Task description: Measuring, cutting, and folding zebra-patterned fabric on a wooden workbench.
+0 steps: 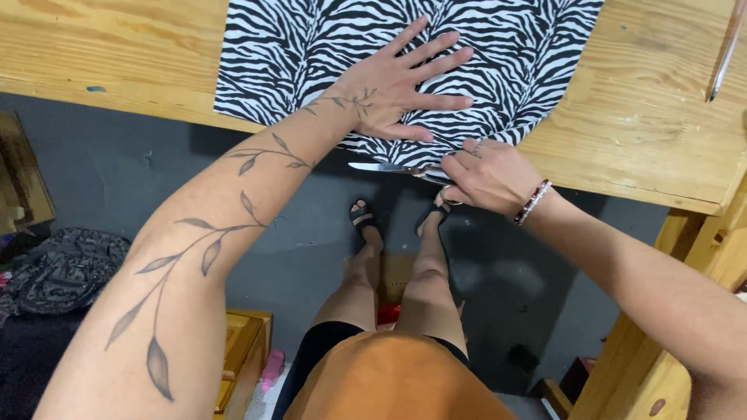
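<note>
Zebra-striped fabric pinned flat and met by scissors at the table's edge.

The left hand [401, 85] lies flat with fingers spread on the zebra-print fabric [311, 47], which covers the wooden table [646, 117] and reaches its near edge. Just right of that hand, below the fabric's edge, the right hand [490, 177] is clamped around the handles of the scissors [393, 168], blades pointing left along the fabric's edge.
</note>
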